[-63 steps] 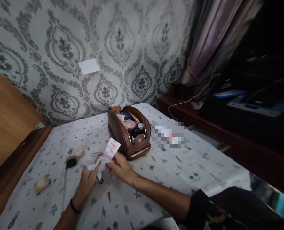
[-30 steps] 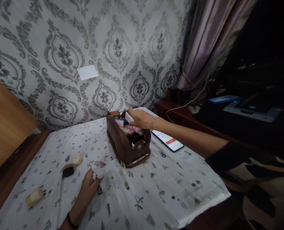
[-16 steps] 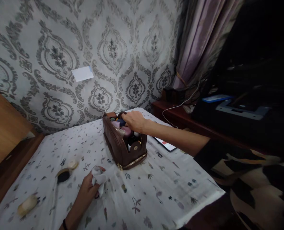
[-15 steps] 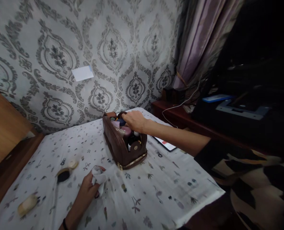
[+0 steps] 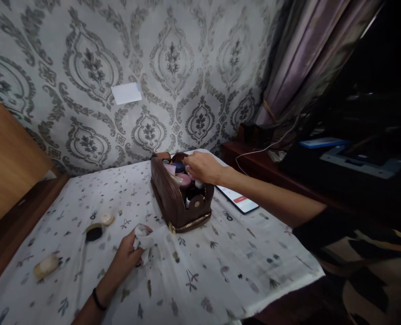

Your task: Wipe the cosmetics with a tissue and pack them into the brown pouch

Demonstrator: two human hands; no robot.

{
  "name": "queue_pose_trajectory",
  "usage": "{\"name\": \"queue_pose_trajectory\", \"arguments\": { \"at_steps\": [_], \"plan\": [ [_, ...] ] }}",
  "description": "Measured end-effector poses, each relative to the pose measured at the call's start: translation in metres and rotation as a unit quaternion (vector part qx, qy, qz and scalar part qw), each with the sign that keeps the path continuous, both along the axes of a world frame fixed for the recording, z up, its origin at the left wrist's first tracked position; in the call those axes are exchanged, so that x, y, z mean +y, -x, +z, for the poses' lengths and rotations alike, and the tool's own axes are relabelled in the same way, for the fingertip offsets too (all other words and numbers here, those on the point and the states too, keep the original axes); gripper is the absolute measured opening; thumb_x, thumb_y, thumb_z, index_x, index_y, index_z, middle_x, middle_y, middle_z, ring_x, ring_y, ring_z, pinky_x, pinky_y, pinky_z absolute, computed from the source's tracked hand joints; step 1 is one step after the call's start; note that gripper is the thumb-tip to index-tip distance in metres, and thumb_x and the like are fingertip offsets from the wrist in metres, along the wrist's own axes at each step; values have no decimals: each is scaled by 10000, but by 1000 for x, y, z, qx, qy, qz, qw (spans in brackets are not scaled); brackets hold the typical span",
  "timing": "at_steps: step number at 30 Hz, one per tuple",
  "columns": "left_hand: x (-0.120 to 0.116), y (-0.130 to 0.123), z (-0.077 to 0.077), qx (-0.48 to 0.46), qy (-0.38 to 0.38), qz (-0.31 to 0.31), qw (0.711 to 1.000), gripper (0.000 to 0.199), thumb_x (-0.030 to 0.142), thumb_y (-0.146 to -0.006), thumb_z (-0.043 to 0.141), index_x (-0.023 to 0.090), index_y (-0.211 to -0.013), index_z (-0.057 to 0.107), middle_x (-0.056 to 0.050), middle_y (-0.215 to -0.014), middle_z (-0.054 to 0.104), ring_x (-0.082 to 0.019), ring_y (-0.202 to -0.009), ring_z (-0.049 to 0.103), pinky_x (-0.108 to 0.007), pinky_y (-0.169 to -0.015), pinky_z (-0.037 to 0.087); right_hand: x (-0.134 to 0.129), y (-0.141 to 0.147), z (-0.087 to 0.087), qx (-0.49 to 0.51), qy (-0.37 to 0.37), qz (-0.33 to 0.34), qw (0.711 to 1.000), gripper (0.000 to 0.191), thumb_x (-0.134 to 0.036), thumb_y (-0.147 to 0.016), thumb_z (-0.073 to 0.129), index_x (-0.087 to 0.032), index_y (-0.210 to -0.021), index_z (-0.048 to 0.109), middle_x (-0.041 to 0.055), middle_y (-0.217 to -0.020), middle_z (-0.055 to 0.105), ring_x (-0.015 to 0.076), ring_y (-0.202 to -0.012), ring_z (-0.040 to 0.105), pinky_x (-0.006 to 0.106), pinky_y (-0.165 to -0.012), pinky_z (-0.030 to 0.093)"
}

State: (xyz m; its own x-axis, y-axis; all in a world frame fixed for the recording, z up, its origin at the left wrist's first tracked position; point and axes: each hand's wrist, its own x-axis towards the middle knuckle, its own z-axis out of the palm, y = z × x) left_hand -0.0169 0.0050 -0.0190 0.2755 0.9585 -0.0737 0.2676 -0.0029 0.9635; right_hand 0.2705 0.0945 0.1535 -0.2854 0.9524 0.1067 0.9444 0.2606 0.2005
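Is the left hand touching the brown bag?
Apart. The head view shows a strip of patterned cloth between the fingertips of the left hand and the near corner of the brown bag.

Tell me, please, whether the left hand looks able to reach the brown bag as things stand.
Probably yes: the left hand is close to the brown bag, and nothing visible stands between them. It does hold crumpled white material, though, and the right hand is at the bag's opening.

No lettering can be read; whatever the phone (image 5: pixel 239 198) displays is too small.
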Motion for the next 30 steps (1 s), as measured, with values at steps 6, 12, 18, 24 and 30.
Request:
{"name": "queue_pose_trajectory", "arguments": {
  "at_steps": [6,12,18,24,30],
  "plan": [
    [-2,-2,7,-8,-1,-10,1000,281,289,-681,592,178,-939,619,31,-736,551,-74,-493,398,-186,-417,386,4,-10,-7,60,-28,-10,998,293,-159,-969,502,-163,-1164,721,131,-1170,737,245,-1164,628,284,-921,463],
    [-2,-1,8,-12,-16,-19,1000,304,255,-708,560,176,-991,640,12,-787,582,-95,-531,453,-198,-436,425,-2,-20,-17,119,-70,28,990,285,-208,-978,484,-146,-1113,728,118,-1137,727,251,-1119,633,331,-951,473],
    [-1,3,7,2,-44,-10,999,395,147,-685,490,184,-1050,637,29,-775,575,-100,-524,486,-213,-481,428,-19,-19,-44,225,-203,149,941,217,-276,-971,531,-205,-992,735,124,-1173,722,298,-1128,646,444,-953,529],
    [2,8,16,39,-140,73,987,333,137,-703,480,196,-1007,602,21,-790,591,-150,-702,548,-247,-669,444,-65,21,-55,325,-241,315,859,126,-218,-988,569,-229,-949,689,100,-1061,743,220,-981,693,399,-908,561],
    [7,24,28,120,-244,192,943,468,124,-691,472,191,-1143,571,-43,-1044,673,-220,-961,619,-312,-883,468,-92,75,-91,408,-98,378,825,212,-237,-1026,515,-209,-869,655,80,-902,735,195,-858,681,342,-763,569]
  ]
}}
